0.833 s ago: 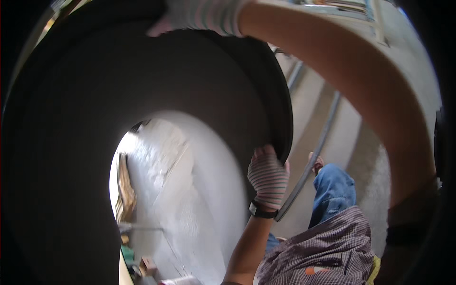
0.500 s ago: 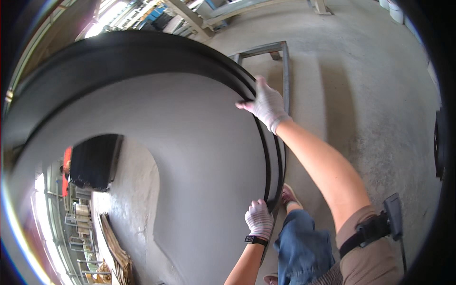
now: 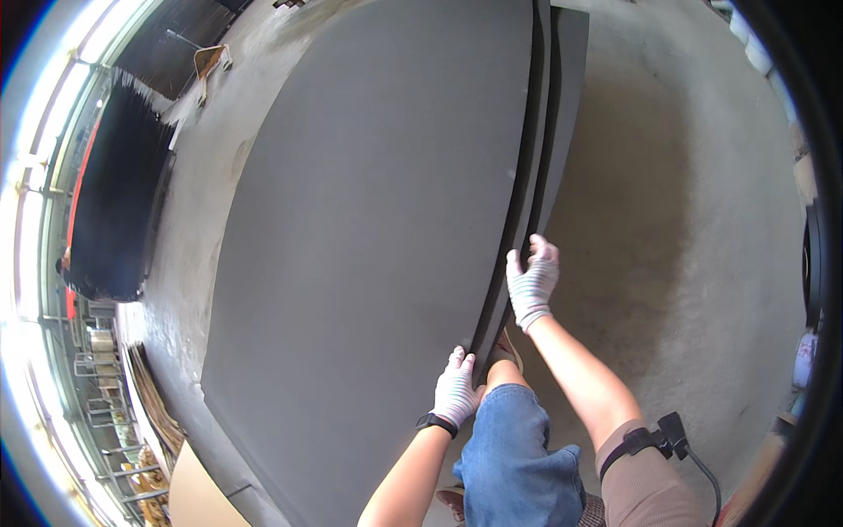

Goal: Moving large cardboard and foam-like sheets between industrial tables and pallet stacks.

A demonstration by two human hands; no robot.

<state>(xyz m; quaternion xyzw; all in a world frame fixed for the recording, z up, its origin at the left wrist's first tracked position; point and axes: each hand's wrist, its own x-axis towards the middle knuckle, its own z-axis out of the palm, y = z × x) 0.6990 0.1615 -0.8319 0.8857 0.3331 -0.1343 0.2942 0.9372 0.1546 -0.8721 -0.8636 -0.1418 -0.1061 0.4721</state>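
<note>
Large grey sheets (image 3: 360, 228) fill the middle of the view, standing nearly on edge and close together, with dark gaps between their edges. My left hand (image 3: 455, 386), in a striped knit glove with bare fingertips, is closed at the near edge of the front sheet. Farther along that edge, my right hand (image 3: 532, 283), gloved the same way, has its thumb and bent fingers about the sheet edges. Part of its grip is hidden behind them. My leg in blue shorts (image 3: 509, 439) is close beside the sheets.
A dark stack (image 3: 118, 193) stands at the left, near shelving (image 3: 110, 386) and leaning brown sheets (image 3: 154, 395). A small wheeled trolley (image 3: 208, 66) is at the far left. A pale board (image 3: 198, 492) shows at lower left. Concrete floor (image 3: 702, 263) lies to the right.
The sheets were strongly curled over and now look flatter and straighter. My right hand has come down the edge, nearer to my left hand. The view has shifted.
</note>
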